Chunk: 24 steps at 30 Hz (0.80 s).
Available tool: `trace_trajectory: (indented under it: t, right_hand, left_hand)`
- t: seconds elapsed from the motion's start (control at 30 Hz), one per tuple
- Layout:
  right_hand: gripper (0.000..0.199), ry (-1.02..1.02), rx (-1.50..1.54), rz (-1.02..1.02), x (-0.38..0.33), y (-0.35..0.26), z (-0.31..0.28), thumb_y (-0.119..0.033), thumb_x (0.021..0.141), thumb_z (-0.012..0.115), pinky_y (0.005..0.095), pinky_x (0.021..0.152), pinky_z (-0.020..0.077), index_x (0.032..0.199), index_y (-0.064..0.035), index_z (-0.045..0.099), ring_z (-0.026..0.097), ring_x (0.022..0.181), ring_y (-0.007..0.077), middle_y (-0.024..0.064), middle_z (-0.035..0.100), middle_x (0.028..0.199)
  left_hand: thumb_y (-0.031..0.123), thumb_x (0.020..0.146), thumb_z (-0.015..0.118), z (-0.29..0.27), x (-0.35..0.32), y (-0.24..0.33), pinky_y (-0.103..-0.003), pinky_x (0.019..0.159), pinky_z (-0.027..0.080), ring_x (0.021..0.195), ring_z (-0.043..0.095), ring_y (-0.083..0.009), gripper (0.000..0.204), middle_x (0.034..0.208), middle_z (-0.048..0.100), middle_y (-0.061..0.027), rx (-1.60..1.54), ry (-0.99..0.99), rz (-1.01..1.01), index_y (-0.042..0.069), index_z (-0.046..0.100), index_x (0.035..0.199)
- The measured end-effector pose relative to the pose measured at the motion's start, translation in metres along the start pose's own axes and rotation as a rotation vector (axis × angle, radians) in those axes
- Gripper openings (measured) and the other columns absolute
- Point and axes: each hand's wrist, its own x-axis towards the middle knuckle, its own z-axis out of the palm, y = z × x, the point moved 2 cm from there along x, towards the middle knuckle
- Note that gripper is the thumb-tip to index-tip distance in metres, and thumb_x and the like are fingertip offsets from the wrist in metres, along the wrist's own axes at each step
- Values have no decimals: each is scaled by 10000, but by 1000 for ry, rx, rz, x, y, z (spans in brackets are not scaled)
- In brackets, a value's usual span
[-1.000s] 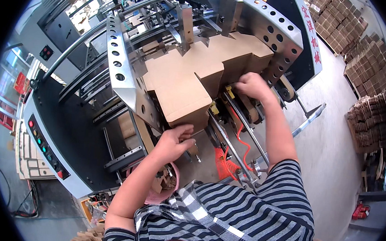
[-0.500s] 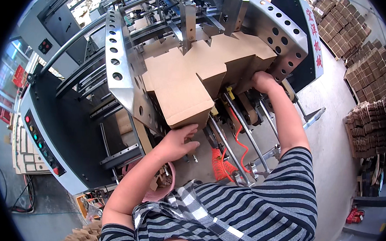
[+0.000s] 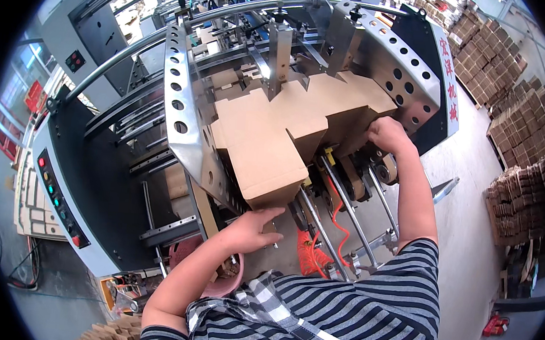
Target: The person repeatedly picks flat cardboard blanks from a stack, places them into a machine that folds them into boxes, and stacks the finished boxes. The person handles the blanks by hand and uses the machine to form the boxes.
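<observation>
A thick stack of flat brown cardboard blanks [image 3: 268, 147], cut with notches and flaps, lies in the machine's feed between two perforated metal side plates. My left hand [image 3: 249, 231] is at the stack's near left corner, palm down. Its fingers are stretched out and thumb apart, with the fingertips at the lower front edge. By the stack's right front side is my right hand [image 3: 390, 135], fingers curled in and knuckles up, against or close to the cardboard. What its fingertips hold, if anything, is hidden.
The left perforated plate [image 3: 184, 126] and right perforated plate [image 3: 396, 68] flank the stack. Below it are metal rods [image 3: 349, 207], an orange coiled hose [image 3: 311, 253] and a pink bucket [image 3: 223, 285]. A button panel [image 3: 59, 196] is at left. Bundled cardboard piles [image 3: 517, 196] line the right.
The whole view has shifted, so machine and stack appear lower and further right. My right hand has risen slightly along the stack's side, its curled fingers showing more. My left hand stays near the corner.
</observation>
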Motion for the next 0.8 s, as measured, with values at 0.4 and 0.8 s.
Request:
trace_trajectory:
  t: [0.4, 0.8]
  right_hand:
    - [163, -5, 3, -15, 15, 0, -5, -173, 733, 658, 399, 646, 509, 763, -16, 689, 631, 654, 324, 187, 633, 696]
    - [217, -54, 15, 61, 15, 23, 61, -227, 805, 603, 439, 786, 512, 886, -56, 711, 640, 857, 361, 175, 675, 894]
  left_hand:
    - [300, 802, 679, 14, 17, -29, -369, 959, 450, 1106, 574, -368, 692, 1303, 535, -222, 242, 82, 180, 13, 423, 1377]
    - [319, 800, 664, 17, 2, -19, -378, 1044, 386, 1214, 502, -375, 666, 1309, 521, -246, 99, -141, -42, -15, 461, 1339]
